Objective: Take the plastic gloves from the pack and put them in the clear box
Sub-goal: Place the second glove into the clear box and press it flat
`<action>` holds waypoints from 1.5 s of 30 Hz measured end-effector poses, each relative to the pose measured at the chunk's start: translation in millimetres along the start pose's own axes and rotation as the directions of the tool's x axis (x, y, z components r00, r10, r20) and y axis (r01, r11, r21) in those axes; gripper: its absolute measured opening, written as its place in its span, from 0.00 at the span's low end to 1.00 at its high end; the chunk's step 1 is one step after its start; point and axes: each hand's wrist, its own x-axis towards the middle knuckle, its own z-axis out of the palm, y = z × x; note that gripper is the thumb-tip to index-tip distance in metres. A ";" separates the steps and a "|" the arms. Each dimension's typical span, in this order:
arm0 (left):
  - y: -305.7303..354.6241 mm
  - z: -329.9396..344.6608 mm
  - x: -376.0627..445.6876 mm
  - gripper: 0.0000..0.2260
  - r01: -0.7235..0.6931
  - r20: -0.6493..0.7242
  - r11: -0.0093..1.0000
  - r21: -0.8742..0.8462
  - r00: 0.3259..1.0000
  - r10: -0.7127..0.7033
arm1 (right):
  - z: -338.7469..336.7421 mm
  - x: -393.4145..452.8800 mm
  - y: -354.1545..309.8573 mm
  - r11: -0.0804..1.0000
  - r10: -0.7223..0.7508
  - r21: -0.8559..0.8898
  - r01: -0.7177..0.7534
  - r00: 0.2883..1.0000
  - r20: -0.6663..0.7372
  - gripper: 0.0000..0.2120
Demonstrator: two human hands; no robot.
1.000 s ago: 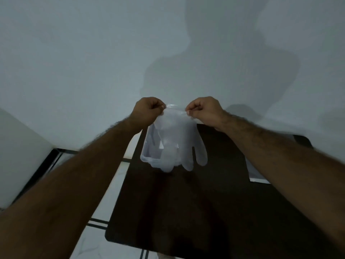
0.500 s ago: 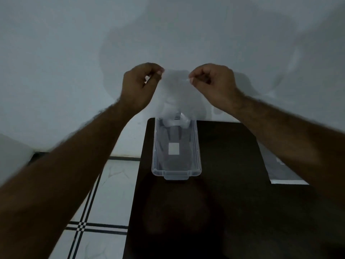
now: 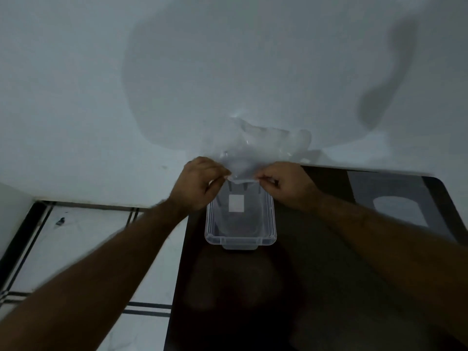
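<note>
A thin clear plastic glove (image 3: 263, 148) billows upward and away from me, its fingers flung toward the wall. My left hand (image 3: 200, 184) pinches one corner of its cuff and my right hand (image 3: 285, 184) pinches the other, both just above the far end of the clear box (image 3: 240, 240). The box stands open on the dark table (image 3: 291, 295), with a white label on its bottom. The glove pack (image 3: 395, 206), flat and grey with a pale oval window, lies at the table's far right.
A pale wall rises right behind the table's far edge. To the left, white floor tiles (image 3: 83, 249) with dark lines lie below the table's left edge.
Both hands came down from in front of the wall to the far end of the box. The glove, hanging down a second ago, now flares up above the hands.
</note>
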 end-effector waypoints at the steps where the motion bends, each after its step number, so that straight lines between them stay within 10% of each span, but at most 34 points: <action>1: -4.4 7.0 -3.4 0.11 0.008 0.030 1.000 0.009 1.000 -0.008 | 7.4 -0.2 4.2 1.000 -0.002 -0.025 0.003 1.000 0.023 0.09; 15: -21.4 61.4 -48.8 0.15 -0.005 0.386 0.988 0.155 0.921 -0.056 | 79.3 -11.7 35.1 0.964 -0.068 -0.207 0.165 0.910 0.408 0.08; 35: 11.0 63.0 -23.0 0.22 -0.226 0.816 0.911 0.345 0.551 -0.173 | 98.2 16.4 17.7 0.844 0.051 -0.333 0.421 0.555 0.830 0.15; 45: 5.4 53.8 -22.0 0.29 -0.266 0.767 0.846 0.461 0.600 -0.229 | 107.5 25.2 10.5 0.818 0.122 -0.463 0.342 0.683 0.720 0.22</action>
